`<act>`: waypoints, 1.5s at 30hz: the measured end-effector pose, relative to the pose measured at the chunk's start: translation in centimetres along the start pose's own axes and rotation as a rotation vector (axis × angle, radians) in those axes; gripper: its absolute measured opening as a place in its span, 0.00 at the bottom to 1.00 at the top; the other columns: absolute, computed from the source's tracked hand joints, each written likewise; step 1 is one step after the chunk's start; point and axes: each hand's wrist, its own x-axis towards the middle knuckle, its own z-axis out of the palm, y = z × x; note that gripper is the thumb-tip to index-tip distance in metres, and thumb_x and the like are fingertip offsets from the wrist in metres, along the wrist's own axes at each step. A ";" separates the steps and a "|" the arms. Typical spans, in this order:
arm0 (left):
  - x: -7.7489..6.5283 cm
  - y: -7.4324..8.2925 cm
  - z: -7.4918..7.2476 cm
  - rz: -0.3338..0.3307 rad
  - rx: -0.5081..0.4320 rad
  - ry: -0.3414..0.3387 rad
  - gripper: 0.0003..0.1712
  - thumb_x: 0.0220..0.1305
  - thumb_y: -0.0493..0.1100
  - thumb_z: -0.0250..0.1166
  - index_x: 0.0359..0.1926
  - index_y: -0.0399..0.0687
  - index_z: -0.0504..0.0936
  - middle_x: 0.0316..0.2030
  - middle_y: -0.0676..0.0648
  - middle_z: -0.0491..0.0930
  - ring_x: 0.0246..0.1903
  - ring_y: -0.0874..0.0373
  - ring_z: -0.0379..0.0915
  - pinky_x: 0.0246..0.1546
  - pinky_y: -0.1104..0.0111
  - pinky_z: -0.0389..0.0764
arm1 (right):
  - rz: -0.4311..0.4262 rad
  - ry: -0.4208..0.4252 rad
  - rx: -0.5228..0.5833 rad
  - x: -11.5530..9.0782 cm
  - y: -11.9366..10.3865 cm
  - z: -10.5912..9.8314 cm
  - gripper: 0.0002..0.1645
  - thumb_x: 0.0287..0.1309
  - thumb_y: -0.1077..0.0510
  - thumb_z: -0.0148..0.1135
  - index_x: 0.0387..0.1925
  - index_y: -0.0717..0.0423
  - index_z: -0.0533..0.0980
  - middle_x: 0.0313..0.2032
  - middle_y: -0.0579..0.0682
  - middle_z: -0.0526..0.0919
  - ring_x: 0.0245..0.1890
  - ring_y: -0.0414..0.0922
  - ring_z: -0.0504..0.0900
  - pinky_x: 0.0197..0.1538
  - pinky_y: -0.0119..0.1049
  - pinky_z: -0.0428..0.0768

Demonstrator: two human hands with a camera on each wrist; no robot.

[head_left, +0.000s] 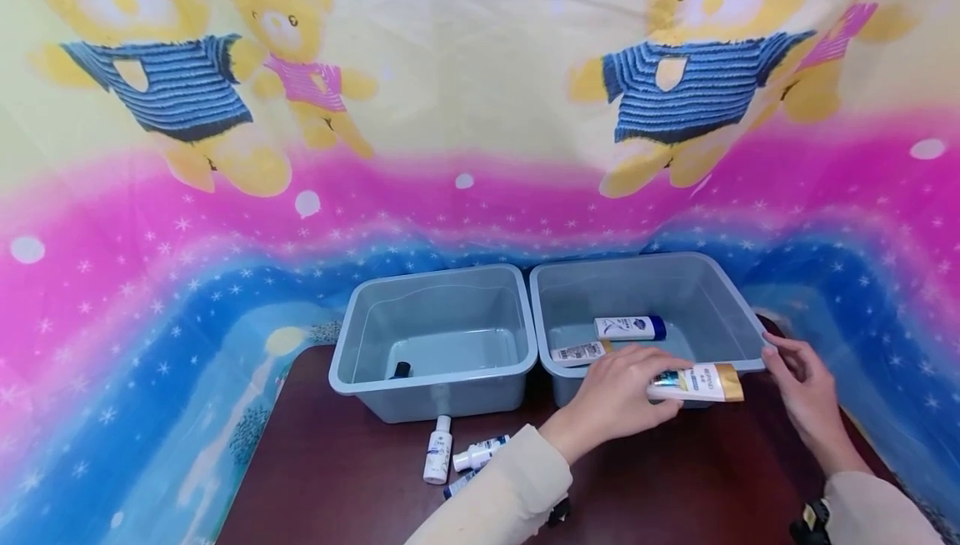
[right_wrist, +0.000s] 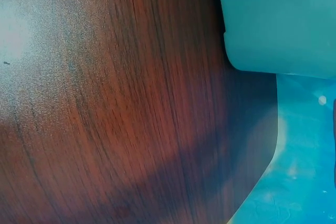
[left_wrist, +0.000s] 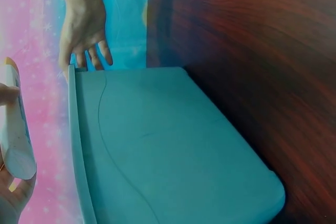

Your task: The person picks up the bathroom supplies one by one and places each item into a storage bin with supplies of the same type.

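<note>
My left hand (head_left: pixel 618 391) holds a white tube (head_left: pixel 693 383) with a gold cap above the front rim of the right grey bin (head_left: pixel 645 260). The left wrist view shows this tube (left_wrist: pixel 17 140) at its left edge, with the thumb and fingers (left_wrist: pixel 10 203) around it. My right hand (head_left: pixel 806 391) is at that bin's front right corner, its thumb and forefinger tips right at the rim. Its other fingers (left_wrist: pixel 93 56) hang loosely outside the wall in the left wrist view. A white bottle with a dark blue cap (head_left: pixel 628 328) and a gold-capped tube (head_left: pixel 579 352) lie inside the right bin.
A second grey bin (head_left: pixel 435 278) stands beside it on the left, with a small black-capped item (head_left: pixel 402 370) inside. A white bottle (head_left: pixel 437 453) and other small bottles (head_left: pixel 483 451) lie on the dark wooden table (head_left: pixel 322 453) before it. Patterned cloth (head_left: pixel 465 112) hangs behind.
</note>
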 end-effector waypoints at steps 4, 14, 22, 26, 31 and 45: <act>0.5 -0.1 -0.4 -0.004 -0.023 0.016 0.27 0.64 0.55 0.68 0.64 0.66 0.77 0.58 0.61 0.77 0.56 0.70 0.70 0.51 0.79 0.70 | 0.013 0.002 0.000 -0.1 0.0 0.1 0.20 0.72 0.56 0.54 0.63 0.50 0.74 0.46 0.22 0.72 0.41 0.20 0.75 0.37 0.15 0.74; 1.2 -0.9 -0.5 -0.091 -0.082 0.003 0.28 0.62 0.55 0.69 0.64 0.68 0.77 0.59 0.62 0.76 0.55 0.71 0.69 0.52 0.75 0.72 | 0.014 0.001 -0.007 -0.1 0.2 -0.1 0.20 0.72 0.57 0.55 0.63 0.49 0.74 0.44 0.19 0.73 0.40 0.19 0.75 0.36 0.16 0.74; 1.9 -1.3 -0.4 -0.118 -0.125 -0.017 0.28 0.63 0.54 0.69 0.64 0.68 0.77 0.59 0.61 0.76 0.57 0.69 0.68 0.51 0.73 0.73 | 0.020 -0.013 0.014 -0.2 0.6 0.0 0.20 0.72 0.57 0.54 0.63 0.50 0.74 0.46 0.20 0.72 0.42 0.20 0.75 0.37 0.16 0.75; 2.4 -1.6 -0.5 -0.124 -0.128 -0.019 0.28 0.62 0.55 0.69 0.64 0.68 0.77 0.58 0.62 0.76 0.55 0.70 0.68 0.50 0.75 0.72 | 0.023 -0.012 0.022 -0.1 0.6 -0.1 0.20 0.72 0.57 0.54 0.63 0.48 0.73 0.47 0.22 0.71 0.42 0.20 0.75 0.37 0.16 0.75; 3.2 -2.0 -0.7 -0.139 -0.156 -0.022 0.28 0.62 0.54 0.70 0.63 0.68 0.78 0.57 0.62 0.77 0.51 0.72 0.68 0.48 0.76 0.70 | 0.025 -0.014 0.082 0.2 0.6 -0.2 0.19 0.72 0.59 0.54 0.61 0.48 0.74 0.47 0.24 0.73 0.40 0.22 0.77 0.37 0.17 0.76; 4.4 -3.2 -0.5 -0.216 -0.197 -0.065 0.28 0.61 0.55 0.71 0.62 0.69 0.78 0.55 0.63 0.76 0.46 0.72 0.68 0.41 0.76 0.71 | 0.032 -0.039 0.213 0.2 0.8 -0.3 0.19 0.71 0.62 0.54 0.61 0.50 0.75 0.48 0.28 0.77 0.38 0.24 0.79 0.36 0.18 0.77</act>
